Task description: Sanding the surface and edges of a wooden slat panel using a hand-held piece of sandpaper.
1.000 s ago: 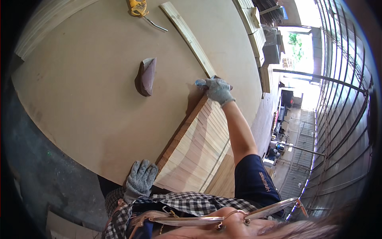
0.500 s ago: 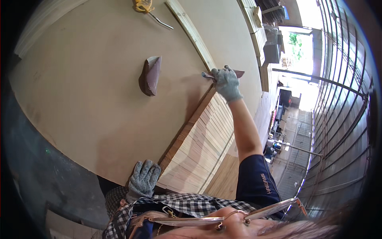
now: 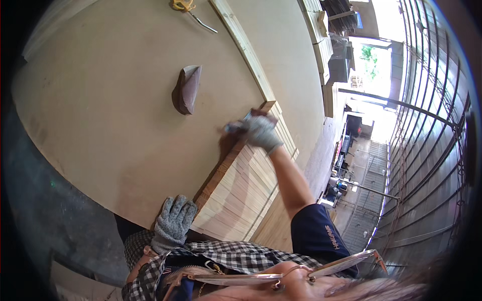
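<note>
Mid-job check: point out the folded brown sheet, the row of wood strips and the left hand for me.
Folded brown sheet (image 3: pixel 190 91): head view, middle of its folded side.
Row of wood strips (image 3: pixel 244 188): head view, pale upper face.
Left hand (image 3: pixel 174 221): head view, back of the grey glove.

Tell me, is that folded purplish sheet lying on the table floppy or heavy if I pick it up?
The folded sheet is probably light, since its edges look thin. It may feel springy rather than limp, because its fold bulges open. A push would likely slide it easily, as nothing rests on it.
</note>
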`<act>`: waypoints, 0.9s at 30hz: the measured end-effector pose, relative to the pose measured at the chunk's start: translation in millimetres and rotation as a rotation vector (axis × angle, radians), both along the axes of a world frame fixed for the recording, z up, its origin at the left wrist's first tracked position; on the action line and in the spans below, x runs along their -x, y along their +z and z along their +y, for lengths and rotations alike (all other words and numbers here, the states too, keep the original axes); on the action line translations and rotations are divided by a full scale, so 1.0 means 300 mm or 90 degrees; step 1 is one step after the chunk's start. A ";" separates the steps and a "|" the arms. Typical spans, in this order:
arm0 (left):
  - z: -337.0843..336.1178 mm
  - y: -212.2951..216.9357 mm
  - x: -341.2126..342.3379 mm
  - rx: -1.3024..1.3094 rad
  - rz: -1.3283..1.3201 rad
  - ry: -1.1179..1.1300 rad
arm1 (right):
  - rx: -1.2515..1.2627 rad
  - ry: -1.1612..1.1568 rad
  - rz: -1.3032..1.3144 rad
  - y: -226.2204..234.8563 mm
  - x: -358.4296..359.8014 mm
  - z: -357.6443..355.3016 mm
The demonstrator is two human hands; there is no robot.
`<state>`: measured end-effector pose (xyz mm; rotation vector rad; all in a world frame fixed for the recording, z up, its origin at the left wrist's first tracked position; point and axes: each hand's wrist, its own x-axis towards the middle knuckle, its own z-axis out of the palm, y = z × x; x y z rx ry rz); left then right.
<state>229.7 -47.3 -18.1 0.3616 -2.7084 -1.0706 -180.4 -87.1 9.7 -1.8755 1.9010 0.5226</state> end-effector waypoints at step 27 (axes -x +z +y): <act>-0.008 -0.002 -0.016 -0.016 0.009 0.005 | -0.248 -0.062 0.026 0.090 -0.353 -0.067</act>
